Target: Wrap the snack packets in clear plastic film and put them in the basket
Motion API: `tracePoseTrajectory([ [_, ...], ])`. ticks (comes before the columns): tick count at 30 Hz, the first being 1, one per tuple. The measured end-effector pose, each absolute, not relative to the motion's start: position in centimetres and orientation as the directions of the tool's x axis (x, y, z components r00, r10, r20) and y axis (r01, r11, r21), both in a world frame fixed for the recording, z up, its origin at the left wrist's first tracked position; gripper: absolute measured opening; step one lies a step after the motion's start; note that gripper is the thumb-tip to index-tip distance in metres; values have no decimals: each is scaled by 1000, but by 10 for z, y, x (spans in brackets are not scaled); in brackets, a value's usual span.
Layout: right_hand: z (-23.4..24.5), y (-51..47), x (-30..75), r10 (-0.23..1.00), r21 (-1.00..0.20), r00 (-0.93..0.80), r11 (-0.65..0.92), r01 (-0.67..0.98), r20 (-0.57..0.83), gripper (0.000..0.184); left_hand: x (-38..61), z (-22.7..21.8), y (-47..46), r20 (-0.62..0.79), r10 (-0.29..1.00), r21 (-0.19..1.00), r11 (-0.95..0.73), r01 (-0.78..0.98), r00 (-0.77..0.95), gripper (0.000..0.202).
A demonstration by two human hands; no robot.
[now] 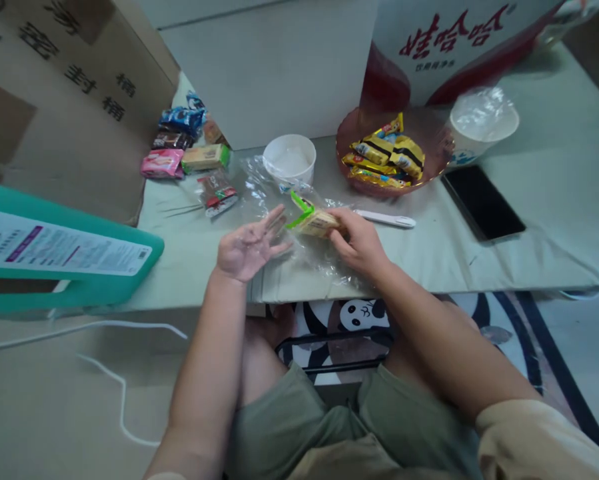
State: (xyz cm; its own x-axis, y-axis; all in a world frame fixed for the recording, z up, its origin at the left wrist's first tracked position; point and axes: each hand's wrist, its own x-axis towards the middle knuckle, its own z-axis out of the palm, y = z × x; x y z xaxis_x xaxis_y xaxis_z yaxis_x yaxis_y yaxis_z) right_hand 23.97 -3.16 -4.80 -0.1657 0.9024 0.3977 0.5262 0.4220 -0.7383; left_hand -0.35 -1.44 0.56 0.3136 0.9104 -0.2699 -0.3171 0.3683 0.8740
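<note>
My right hand (pixel 358 241) is closed round one end of a small yellow snack packet with green ends (pixel 319 223). To its left, my left hand (pixel 252 248) is open with the fingers spread, palm turned towards the packet and apart from it. Beneath both hands a clear plastic bag (pixel 299 257) lies crumpled on the table. A white paper cup (pixel 290 160) stands just behind the packet. Beside the right hand lies a white plastic handle-like strip (pixel 386 219); its other end is hidden.
Several small snack packets (pixel 182 127) lie at the left by a cardboard box (pixel 69 120). A pink bowl (pixel 344 143) holds yellow packets. Right of it are a plastic-lined paper tub (pixel 484 123) and a phone (pixel 484 202). A green jug (pixel 144 247) stands front left.
</note>
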Motion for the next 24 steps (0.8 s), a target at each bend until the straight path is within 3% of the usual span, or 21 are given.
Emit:
tracePoseTrajectory([
  [3, -49, -34, 232, 906, -771, -144, 416, 483, 399, 33, 3, 4, -15, -194, 918, 881, 318, -349, 347, 24],
  [8, -46, -39, 226, 928, -832, 13, 329, 447, 373, 31, 4, 4, -16, -186, 887, 854, 358, -376, 422, 34],
  [12, -46, -39, 227, 928, -818, -6, 331, 470, 372, 37, 1, 4, -17, -192, 865, 830, 395, -393, 464, 32],
  [17, -43, -42, 225, 909, -756, -20, 358, 547, 416, 31, 0, 7, -15, -189, 876, 850, 372, -373, 444, 29],
  [24, 11, -47, 265, 736, -557, 112, 394, 731, 668, 29, -9, 5, -7, -242, 931, 868, 334, -369, 274, 27],
])
